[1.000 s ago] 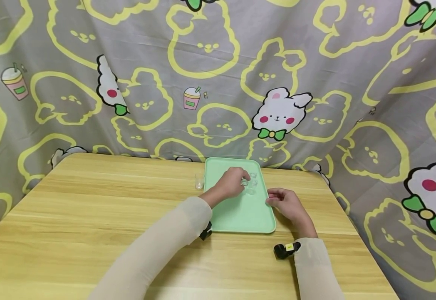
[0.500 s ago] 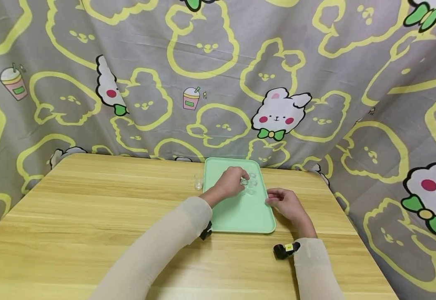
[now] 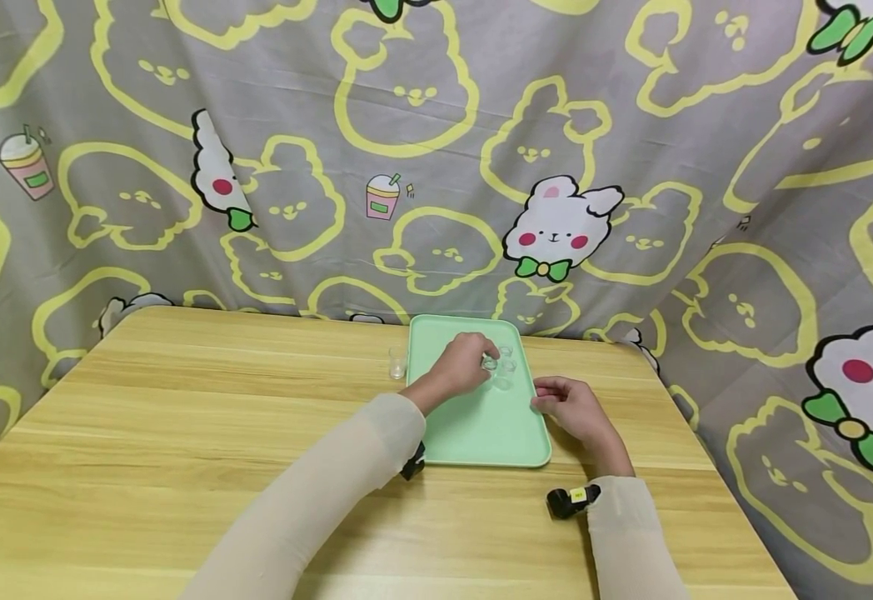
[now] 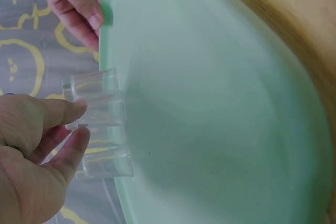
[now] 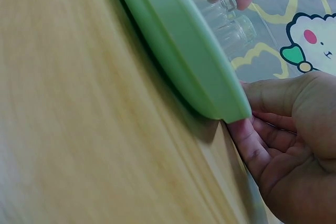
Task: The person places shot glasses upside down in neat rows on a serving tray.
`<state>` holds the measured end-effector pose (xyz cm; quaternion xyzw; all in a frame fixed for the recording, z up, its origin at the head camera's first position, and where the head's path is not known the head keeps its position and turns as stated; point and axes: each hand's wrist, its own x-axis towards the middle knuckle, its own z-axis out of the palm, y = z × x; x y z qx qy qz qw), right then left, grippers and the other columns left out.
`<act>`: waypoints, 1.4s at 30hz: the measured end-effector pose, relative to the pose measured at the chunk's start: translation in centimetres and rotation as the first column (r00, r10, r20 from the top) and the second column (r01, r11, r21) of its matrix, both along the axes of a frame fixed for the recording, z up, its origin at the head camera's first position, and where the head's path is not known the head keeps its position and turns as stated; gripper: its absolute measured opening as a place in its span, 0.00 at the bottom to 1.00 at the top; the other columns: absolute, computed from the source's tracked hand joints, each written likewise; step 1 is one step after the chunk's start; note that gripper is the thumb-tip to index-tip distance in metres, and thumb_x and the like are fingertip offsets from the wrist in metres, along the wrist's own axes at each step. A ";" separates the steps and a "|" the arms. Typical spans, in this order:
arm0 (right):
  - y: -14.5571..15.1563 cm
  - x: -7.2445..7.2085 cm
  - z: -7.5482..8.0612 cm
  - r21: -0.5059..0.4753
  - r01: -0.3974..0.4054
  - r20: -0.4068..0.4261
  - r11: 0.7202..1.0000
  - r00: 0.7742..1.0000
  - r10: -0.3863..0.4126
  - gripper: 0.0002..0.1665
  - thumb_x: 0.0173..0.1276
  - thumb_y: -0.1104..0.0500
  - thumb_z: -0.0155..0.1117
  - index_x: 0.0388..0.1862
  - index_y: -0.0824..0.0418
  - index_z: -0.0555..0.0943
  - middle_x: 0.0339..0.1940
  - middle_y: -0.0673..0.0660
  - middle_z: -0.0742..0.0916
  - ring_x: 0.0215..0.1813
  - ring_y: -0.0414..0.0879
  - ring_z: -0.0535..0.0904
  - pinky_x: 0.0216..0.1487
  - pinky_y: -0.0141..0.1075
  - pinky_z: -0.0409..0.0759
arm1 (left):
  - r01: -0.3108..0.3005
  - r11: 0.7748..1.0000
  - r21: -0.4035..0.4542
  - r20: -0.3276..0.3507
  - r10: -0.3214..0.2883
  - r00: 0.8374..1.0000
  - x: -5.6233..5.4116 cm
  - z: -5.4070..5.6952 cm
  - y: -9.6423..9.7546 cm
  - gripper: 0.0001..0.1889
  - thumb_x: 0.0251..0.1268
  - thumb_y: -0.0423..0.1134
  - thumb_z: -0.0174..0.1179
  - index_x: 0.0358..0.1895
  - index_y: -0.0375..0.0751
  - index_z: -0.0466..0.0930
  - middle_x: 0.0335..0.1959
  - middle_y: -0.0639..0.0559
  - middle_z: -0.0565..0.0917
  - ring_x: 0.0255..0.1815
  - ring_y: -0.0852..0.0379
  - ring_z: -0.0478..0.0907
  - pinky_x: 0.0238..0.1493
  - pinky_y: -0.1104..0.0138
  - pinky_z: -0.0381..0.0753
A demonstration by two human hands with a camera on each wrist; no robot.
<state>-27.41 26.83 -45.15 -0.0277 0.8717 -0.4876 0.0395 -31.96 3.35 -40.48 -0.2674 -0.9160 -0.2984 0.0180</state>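
Observation:
A light green rectangular tray [image 3: 485, 433] lies near the back of the table. Several small clear cups [image 3: 507, 366] stand close together on its right half. My left hand [image 3: 465, 365] reaches over the tray and pinches one clear cup [image 4: 102, 109] between thumb and fingers; the left wrist view shows it right beside the others. At the tray's right edge, my right hand [image 3: 575, 408] grips the rim, and in the right wrist view the thumb is above it and the fingers [image 5: 252, 148] below. Part of the cup group is hidden behind my left hand in the head view.
Another clear cup [image 3: 396, 364] stands on the wooden table [image 3: 219, 433], just left of the tray. A grey patterned curtain [image 3: 444, 167] hangs close behind the table and along its right side. Black wrist cameras [image 3: 573, 502] sit low beside each wrist.

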 end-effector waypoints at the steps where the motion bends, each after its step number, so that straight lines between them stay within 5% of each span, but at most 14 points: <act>1: 0.0 0.0 0.0 -0.003 0.003 0.003 1.000 1.000 -0.003 0.22 0.73 0.63 0.67 0.63 0.71 0.80 0.50 0.62 0.85 0.49 0.49 0.79 0.45 0.29 0.80 | -0.001 1.000 0.000 -0.001 0.001 1.000 0.0 0.0 0.0 0.17 0.60 0.23 0.65 0.52 0.37 0.88 0.51 0.48 0.87 0.50 0.53 0.83 0.50 0.66 0.83; 10: -0.2 0.1 0.3 -0.006 0.010 0.005 1.000 1.000 -0.010 0.23 0.72 0.62 0.69 0.63 0.71 0.80 0.49 0.63 0.85 0.46 0.47 0.79 0.42 0.29 0.79 | -0.006 1.000 -0.006 -0.005 0.006 1.000 0.1 0.1 0.1 0.16 0.60 0.23 0.65 0.51 0.37 0.89 0.49 0.47 0.86 0.47 0.54 0.82 0.46 0.67 0.82; 27: -0.2 0.0 0.3 -0.008 0.008 0.008 1.000 1.000 -0.008 0.23 0.72 0.62 0.68 0.63 0.72 0.80 0.49 0.64 0.86 0.46 0.46 0.79 0.43 0.29 0.80 | -0.026 0.999 -0.042 -0.009 0.026 1.000 0.0 0.1 0.1 0.15 0.62 0.26 0.66 0.52 0.39 0.88 0.51 0.47 0.84 0.56 0.52 0.80 0.57 0.64 0.81; 34: -0.2 0.0 0.3 0.000 0.011 0.009 1.000 1.000 -0.011 0.23 0.73 0.62 0.68 0.63 0.71 0.80 0.49 0.63 0.86 0.47 0.46 0.80 0.44 0.29 0.80 | 0.006 0.997 -0.081 -0.027 -0.009 1.000 0.2 1.3 -0.8 0.18 0.61 0.26 0.66 0.55 0.38 0.86 0.52 0.46 0.83 0.56 0.51 0.80 0.57 0.63 0.81; 42: 0.0 0.0 -0.1 0.011 0.015 0.008 1.000 1.000 -0.016 0.23 0.73 0.62 0.68 0.63 0.70 0.80 0.48 0.61 0.85 0.47 0.48 0.79 0.43 0.30 0.80 | 0.057 0.998 0.004 -0.043 -0.057 0.997 -0.1 2.9 -4.0 0.18 0.62 0.26 0.68 0.56 0.34 0.85 0.53 0.44 0.86 0.52 0.47 0.83 0.54 0.60 0.83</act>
